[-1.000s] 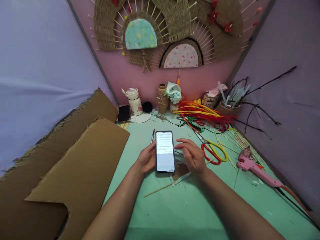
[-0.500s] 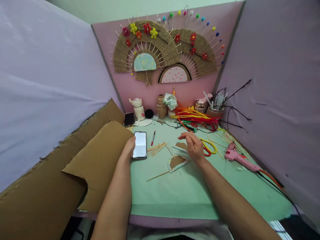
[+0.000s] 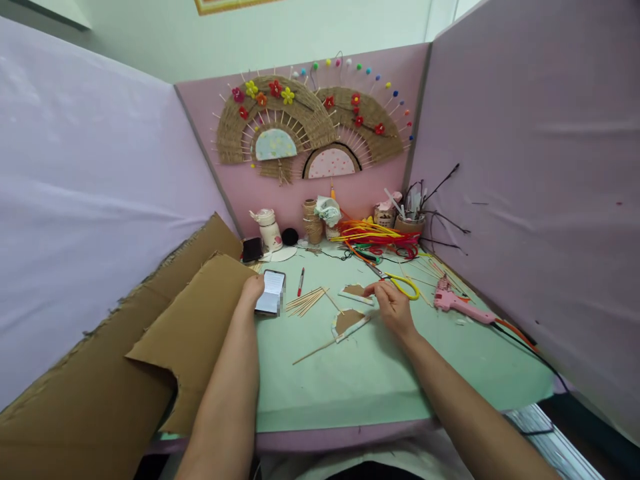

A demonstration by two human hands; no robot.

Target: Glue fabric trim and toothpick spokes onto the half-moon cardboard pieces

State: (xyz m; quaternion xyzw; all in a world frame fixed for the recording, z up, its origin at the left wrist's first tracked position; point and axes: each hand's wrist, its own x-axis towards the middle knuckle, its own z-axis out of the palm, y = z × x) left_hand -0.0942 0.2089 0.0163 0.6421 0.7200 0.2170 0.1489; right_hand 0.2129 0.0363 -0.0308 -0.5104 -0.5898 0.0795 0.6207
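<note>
My left hand (image 3: 251, 293) is closed around the left edge of a smartphone (image 3: 272, 292) with a lit page of text. My right hand (image 3: 393, 308) has its bent fingers together at the right end of a small cardboard half-circle (image 3: 354, 291) with a pale fabric edge. Just in front lies a second cardboard half-circle (image 3: 349, 323) with fabric edging, one thin stick touching its top and another by its lower left. Beside the phone are a bundle of thin wooden sticks (image 3: 306, 302) and a red pen (image 3: 301, 282). Yellow-handled scissors (image 3: 404, 287) lie behind my right hand.
A pink glue gun (image 3: 463, 305) with a cord rests at the right. Large cardboard sheets (image 3: 200, 340) lean along the left. At the back stand a white bottle (image 3: 270, 231), a twine spool (image 3: 313, 223), red and yellow pipe cleaners (image 3: 380, 237) and pots with twigs. Woven fans (image 3: 277, 120) hang behind.
My right hand has come down from above the table to the rear half-circle, uncovering more of the scissors. My left hand still holds the phone, now tilted. The camera view has shifted.
</note>
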